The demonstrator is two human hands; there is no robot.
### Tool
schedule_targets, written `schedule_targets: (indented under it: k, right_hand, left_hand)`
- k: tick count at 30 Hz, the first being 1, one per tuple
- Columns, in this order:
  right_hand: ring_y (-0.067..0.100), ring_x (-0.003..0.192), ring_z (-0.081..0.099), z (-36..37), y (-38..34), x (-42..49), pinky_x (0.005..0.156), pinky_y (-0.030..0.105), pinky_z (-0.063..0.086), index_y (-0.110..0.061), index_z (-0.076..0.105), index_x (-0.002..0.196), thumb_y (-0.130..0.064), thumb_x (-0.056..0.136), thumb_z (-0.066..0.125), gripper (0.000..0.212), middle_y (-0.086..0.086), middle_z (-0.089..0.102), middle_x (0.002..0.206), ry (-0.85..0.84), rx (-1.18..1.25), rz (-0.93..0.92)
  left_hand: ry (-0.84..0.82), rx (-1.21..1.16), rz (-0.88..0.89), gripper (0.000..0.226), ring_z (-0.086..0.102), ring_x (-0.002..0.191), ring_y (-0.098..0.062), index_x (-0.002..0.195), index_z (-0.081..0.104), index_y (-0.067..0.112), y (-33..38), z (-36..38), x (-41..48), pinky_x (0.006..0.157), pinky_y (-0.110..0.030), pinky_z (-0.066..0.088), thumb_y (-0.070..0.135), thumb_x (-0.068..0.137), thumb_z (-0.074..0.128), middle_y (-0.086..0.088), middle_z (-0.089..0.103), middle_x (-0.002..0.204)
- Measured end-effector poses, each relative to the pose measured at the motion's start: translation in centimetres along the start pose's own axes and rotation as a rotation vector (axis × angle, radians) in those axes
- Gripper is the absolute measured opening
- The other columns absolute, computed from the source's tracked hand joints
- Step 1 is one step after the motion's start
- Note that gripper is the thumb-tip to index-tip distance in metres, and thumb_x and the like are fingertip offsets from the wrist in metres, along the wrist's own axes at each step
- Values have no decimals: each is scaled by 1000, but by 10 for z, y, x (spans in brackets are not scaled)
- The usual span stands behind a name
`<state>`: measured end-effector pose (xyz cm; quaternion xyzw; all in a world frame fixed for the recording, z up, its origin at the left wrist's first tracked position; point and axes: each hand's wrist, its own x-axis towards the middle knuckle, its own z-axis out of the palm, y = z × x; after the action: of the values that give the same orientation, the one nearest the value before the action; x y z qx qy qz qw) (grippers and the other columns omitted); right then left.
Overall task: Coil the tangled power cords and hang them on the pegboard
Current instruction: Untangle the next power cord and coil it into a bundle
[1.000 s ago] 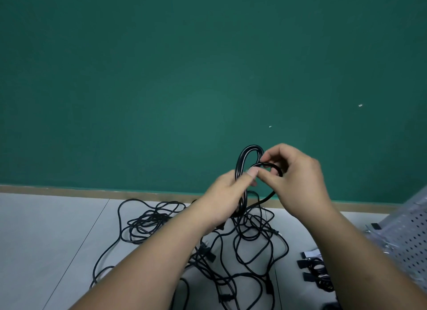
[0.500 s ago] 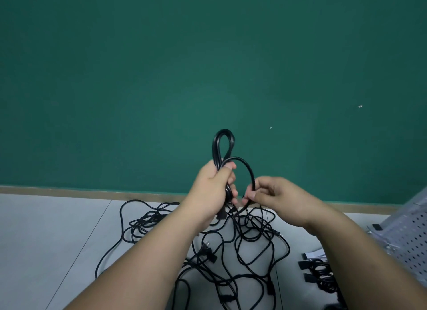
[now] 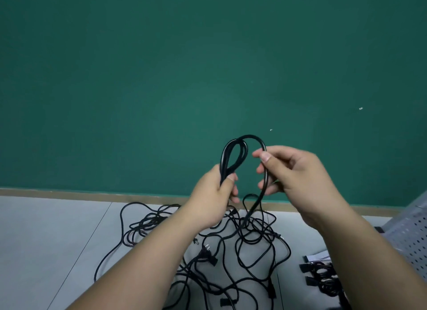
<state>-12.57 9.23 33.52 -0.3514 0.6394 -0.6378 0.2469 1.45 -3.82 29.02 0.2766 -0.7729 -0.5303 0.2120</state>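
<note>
Fingers [image 3: 233,191] of the left hand [image 3: 212,194] curl round the gathered loops of one black power cord [image 3: 223,158], and the thumb presses across the strands. The right hand [image 3: 298,171] pinches the same cord between thumb and forefinger on the side of a fresh, wider loop. Its other fingers are loosely curled beside the strand. Both hands are raised above the floor [image 3: 46,240], in front of the green wall.

Step in hand: coiling. With only a few turns gathered, the coil appears to be at an early stage. Next move: carry the fresh loop across to the left hand, lay it against the held turns, then draw more slack. If the slack snags in the tangle, free it by hand and do not pull.

The cord is thin, black and glossy. From the right hand it drops into the tangled pile [image 3: 240,239] near the floor's far edge. The pegboard [image 3: 411,240] shows at the floor's right edge, with bundled cords [image 3: 323,277] just beside it.
</note>
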Motion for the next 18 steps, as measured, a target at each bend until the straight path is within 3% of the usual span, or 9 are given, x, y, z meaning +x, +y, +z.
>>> schedule_targets:
  k: [3, 6, 9, 13, 18]
  right_hand:
    - [22, 63, 76, 10, 14, -2, 60, 30, 63, -13, 75, 104, -17, 104, 68, 9, 11, 68, 81, 81, -41, 31]
    - [24, 66, 77, 11, 27, 2, 76, 48, 66, -25, 77, 102, -22, 100, 73, 5, 4, 73, 73, 153, -145, -7]
    - [19, 66, 72, 7, 31, 4, 77, 46, 63, -34, 79, 103, -31, 98, 75, 7, -3, 72, 70, 206, -309, -94]
    - [19, 64, 64, 10, 29, 0, 67, 37, 54, -36, 77, 110, -35, 105, 63, 15, -3, 64, 64, 191, -630, -247]
    - [17, 72, 60, 12, 27, 0, 69, 40, 50, -25, 76, 104, -42, 109, 50, 32, -7, 62, 74, 219, -810, -327]
  left_hand:
    - [-41, -91, 18, 13, 76, 80, -17, 106, 55, 14, 6, 12, -5, 79, -43, 61, 18, 113, 45, -3, 71, 89]
    - [-116, -253, -32, 16, 78, 86, -31, 105, 55, 22, 9, 18, -8, 89, -44, 62, 17, 114, 43, -7, 72, 92]
    - [-135, -245, -51, 12, 78, 85, -32, 113, 55, 22, 6, 20, -8, 94, -49, 59, 24, 114, 43, -6, 73, 89]
    - [-134, -163, -13, 17, 69, 73, -18, 120, 55, 17, 0, 20, -6, 82, -45, 57, 31, 113, 46, -2, 71, 88]
    - [-155, -196, 12, 17, 60, 68, -20, 111, 53, 15, -1, 16, -6, 70, -34, 51, 32, 113, 49, -2, 67, 84]
